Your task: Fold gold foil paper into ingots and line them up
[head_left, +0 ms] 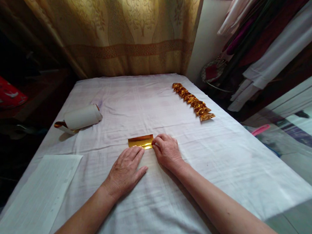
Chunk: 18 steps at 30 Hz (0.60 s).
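Observation:
A small folded strip of gold foil paper [141, 141] lies on the white cloth [155, 106] that covers the table. My left hand [125, 170] lies flat, palm down, with its fingers stretched out and their tips on the strip's lower left edge. My right hand [166, 150] is curled, its fingertips pinching the strip's right end. A row of several folded gold pieces [193, 101] lies further back on the right.
A roll of white-backed gold foil [80, 117] lies at the left. A white lined sheet [36, 196] sits near the left front edge. A patterned curtain [127, 32] hangs behind the table, and rolled fabrics [268, 32] lean at the right.

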### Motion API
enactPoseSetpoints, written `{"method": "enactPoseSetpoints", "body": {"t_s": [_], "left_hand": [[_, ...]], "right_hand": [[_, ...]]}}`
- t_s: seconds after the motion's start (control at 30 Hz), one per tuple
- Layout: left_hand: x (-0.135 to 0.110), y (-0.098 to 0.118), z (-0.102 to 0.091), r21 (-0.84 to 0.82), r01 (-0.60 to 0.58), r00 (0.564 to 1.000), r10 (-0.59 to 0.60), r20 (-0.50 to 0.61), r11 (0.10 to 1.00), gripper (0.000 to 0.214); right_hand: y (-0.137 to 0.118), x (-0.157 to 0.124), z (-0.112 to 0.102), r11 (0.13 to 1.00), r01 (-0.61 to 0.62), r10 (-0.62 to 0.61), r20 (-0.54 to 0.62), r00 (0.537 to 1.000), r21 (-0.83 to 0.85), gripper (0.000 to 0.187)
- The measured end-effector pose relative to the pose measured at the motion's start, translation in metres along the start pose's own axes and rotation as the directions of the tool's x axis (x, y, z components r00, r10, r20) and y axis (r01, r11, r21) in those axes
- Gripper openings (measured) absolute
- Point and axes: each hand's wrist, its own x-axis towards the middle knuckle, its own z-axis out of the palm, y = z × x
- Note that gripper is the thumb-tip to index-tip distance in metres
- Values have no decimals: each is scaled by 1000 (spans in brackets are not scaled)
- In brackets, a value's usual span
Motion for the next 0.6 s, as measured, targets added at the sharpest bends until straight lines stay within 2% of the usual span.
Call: {"method": "enactPoseSetpoints", "body": {"t_s": [0.3,0.5,0.6], "left_hand": [[-24,-25,-10,136,-33,999,34,-8,990,54],[-27,-23,-10,107,27,999,-25,-21,994,51],[-25,-20,-10,112,34,999,-30,-29,993,49]], "right_hand": [[1,1,2,999,-11,10,11,1000,37,9],[3,-2,0,1000,20,-19,-15,1000,23,13],[-4,-9,-2,993,115,-113,-94,989,19,20]]}}
